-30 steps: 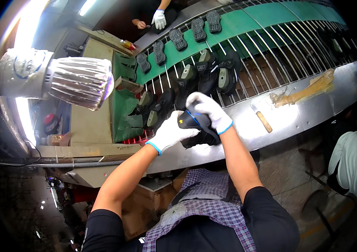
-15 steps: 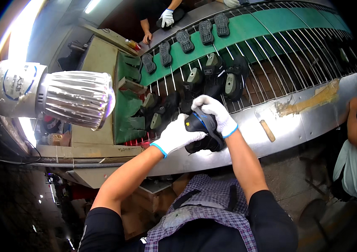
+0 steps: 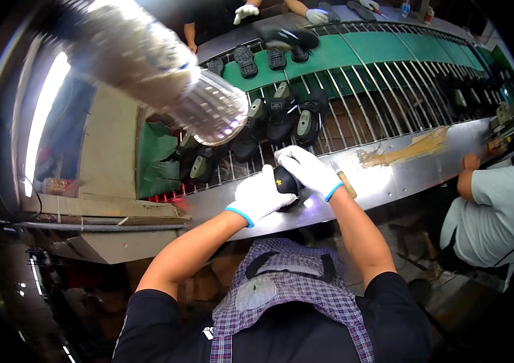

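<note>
Low over the metal edge of the bench, my left hand (image 3: 261, 196), in a white glove with a blue cuff, grips a black shoe (image 3: 284, 179) with a small yellow mark. Its thumb lies along the shoe's near side. Also gloved, my right hand (image 3: 310, 169) has its fingers bent together over the far right side of the same shoe. Much of the shoe is hidden by both gloves. Just beyond stand several black shoes (image 3: 282, 119) on the metal rods, with pale green lasts in them. Beside my right wrist lies a wooden-handled tool (image 3: 347, 184).
A ribbed lamp (image 3: 211, 112) hangs close at upper left. Dark soles (image 3: 245, 62) lie on the green belt (image 3: 366, 48) across the rods. A blurred black shoe (image 3: 290, 39) is above them, near a co-worker's gloved hand (image 3: 246, 12). Another person (image 3: 499, 209) sits at right.
The view has shifted, so the lamp looks nearer and higher. My right hand now covers more of the shoe, whose blue stripe is hidden. A blurred shoe appears over the soles.
</note>
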Motion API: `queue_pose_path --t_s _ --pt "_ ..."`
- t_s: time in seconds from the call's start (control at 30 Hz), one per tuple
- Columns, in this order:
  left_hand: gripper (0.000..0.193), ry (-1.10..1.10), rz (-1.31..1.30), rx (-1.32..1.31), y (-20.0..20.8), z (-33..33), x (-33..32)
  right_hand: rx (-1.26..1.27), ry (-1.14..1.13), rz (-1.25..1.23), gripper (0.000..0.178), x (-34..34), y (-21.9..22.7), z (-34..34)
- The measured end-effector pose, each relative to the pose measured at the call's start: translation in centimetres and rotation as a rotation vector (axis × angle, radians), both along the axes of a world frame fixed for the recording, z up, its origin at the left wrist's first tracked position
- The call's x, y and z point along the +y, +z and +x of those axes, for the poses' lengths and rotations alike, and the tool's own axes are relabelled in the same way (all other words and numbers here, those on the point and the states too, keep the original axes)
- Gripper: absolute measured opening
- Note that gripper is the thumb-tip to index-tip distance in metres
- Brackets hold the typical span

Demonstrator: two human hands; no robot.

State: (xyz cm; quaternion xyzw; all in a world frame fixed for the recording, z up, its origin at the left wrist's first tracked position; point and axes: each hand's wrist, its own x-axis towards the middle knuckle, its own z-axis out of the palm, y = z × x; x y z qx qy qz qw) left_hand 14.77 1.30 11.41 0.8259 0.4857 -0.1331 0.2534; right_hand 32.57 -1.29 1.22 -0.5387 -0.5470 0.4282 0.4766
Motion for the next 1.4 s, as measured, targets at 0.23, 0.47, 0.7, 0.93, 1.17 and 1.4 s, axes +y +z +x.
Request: queue_pose_path --t_s 0.23,0.47,0.7,0.93,1.17,1.4 --pt "0.090 -0.088 0.187 -0.439 -4.4 -1.7 -7.1 0.038 -0.304 -0.210 0.038 -8.0 -4.0 1.0" --pt "0.086 -0.222 0.234 -0.841 -8.4 -3.5 -10.0 0.299 -0.248 -0.479 0.043 -13.6 -2.7 0.9" --pt "0.078 -0.204 0.310 -0.837 -9.7 -5.4 -12.2 -0.467 0.074 -0.371 0.051 -13.2 3.1 -0.1" --pt "0.065 -0.419 0.279 -0.810 -10.3 -6.8 -12.7 -0.607 0.292 -0.484 0.057 -13.5 4.3 0.2" --pt "0.070 -0.465 0.261 -0.808 -10.3 -7.7 -12.4 -0.225 0.224 -0.979 0.069 -11.3 2.4 1.2" --pt "0.065 -0.517 0.262 -0.796 -11.4 -9.6 -12.9 -0.288 0.366 -1.019 0.071 -8.7 -1.6 -1.4"
